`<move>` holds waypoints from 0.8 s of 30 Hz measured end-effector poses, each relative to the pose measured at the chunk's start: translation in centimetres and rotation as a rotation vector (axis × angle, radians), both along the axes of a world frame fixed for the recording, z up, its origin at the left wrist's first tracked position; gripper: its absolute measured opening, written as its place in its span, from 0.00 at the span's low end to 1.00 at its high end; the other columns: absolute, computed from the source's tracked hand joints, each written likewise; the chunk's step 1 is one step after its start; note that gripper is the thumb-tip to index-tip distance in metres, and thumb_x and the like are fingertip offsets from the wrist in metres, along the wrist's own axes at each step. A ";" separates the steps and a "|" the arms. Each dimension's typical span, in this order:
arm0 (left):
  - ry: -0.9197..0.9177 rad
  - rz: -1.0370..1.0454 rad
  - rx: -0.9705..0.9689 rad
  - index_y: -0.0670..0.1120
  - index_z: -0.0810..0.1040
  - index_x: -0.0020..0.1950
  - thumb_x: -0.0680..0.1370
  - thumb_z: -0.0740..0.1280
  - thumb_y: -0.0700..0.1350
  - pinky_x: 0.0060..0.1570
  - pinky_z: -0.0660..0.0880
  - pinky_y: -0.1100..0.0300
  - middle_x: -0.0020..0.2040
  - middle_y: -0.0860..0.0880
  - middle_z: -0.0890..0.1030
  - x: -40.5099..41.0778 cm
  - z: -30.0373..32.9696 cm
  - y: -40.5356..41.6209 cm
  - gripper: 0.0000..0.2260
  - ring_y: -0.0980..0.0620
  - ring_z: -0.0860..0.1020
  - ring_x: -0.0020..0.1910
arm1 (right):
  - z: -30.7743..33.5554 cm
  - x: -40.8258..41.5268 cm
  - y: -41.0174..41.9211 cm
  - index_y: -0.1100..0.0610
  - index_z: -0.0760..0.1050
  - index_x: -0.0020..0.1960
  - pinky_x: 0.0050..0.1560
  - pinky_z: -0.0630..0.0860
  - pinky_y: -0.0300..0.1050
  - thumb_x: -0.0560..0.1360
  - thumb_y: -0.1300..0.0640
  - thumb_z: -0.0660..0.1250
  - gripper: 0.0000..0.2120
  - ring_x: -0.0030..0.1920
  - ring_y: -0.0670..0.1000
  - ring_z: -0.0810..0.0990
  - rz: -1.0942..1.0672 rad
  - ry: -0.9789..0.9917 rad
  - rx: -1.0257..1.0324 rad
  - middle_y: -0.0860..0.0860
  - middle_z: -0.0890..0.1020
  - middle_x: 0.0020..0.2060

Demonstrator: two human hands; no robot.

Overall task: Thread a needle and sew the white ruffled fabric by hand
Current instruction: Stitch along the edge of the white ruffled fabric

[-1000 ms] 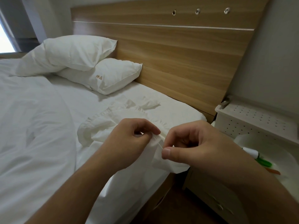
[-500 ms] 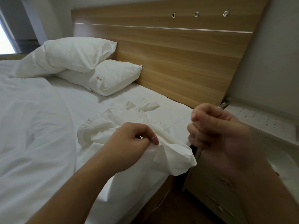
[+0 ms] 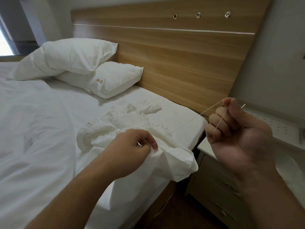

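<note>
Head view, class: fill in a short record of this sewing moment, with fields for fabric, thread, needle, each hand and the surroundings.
Fabric: white ruffled fabric, lying on the white bed
Thread: thin pale thread, stretched from fabric to right hand
Needle: slim metal needle, tip showing above the right hand
Left hand: left hand pinches the fabric at the stitch
Right hand: right hand, raised, fingers curled round needle and thread
Surroundings: wooden headboard, two white pillows
</note>
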State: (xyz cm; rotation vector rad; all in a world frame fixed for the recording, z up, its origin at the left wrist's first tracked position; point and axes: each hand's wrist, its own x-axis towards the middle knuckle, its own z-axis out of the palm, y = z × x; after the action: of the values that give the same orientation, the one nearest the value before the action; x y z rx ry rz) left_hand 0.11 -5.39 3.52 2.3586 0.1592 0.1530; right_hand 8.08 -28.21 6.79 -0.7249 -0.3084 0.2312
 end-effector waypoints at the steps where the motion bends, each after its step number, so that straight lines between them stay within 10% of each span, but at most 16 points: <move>1: 0.003 0.001 0.003 0.60 0.86 0.45 0.81 0.63 0.42 0.33 0.76 0.68 0.45 0.59 0.84 0.0 0.0 0.0 0.16 0.57 0.81 0.40 | 0.0 0.0 -0.1 0.54 0.79 0.41 0.29 0.54 0.39 0.79 0.56 0.63 0.10 0.28 0.46 0.54 -0.007 -0.008 -0.009 0.45 0.57 0.28; 12: -0.096 -0.001 -0.203 0.57 0.88 0.45 0.80 0.65 0.37 0.29 0.68 0.69 0.39 0.62 0.83 -0.2 0.5 0.2 0.17 0.61 0.73 0.27 | -1.1 0.1 0.0 0.54 0.81 0.47 0.32 0.66 0.43 0.79 0.63 0.68 0.06 0.32 0.49 0.70 -0.637 -0.194 -0.747 0.45 0.74 0.29; 24: -0.138 -0.006 -0.170 0.57 0.88 0.47 0.80 0.67 0.37 0.35 0.72 0.72 0.41 0.64 0.84 -0.4 0.8 0.0 0.17 0.61 0.78 0.34 | -1.5 -2.8 2.5 0.50 0.81 0.49 0.25 0.64 0.38 0.78 0.61 0.72 0.06 0.23 0.46 0.66 -0.348 -0.560 -0.967 0.47 0.70 0.22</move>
State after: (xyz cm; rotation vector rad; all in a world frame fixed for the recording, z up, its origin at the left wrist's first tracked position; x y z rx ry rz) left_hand -0.32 -5.34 4.37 2.1712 0.0943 0.2873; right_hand 5.31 -25.75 5.30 -1.7901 -0.6030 -0.1912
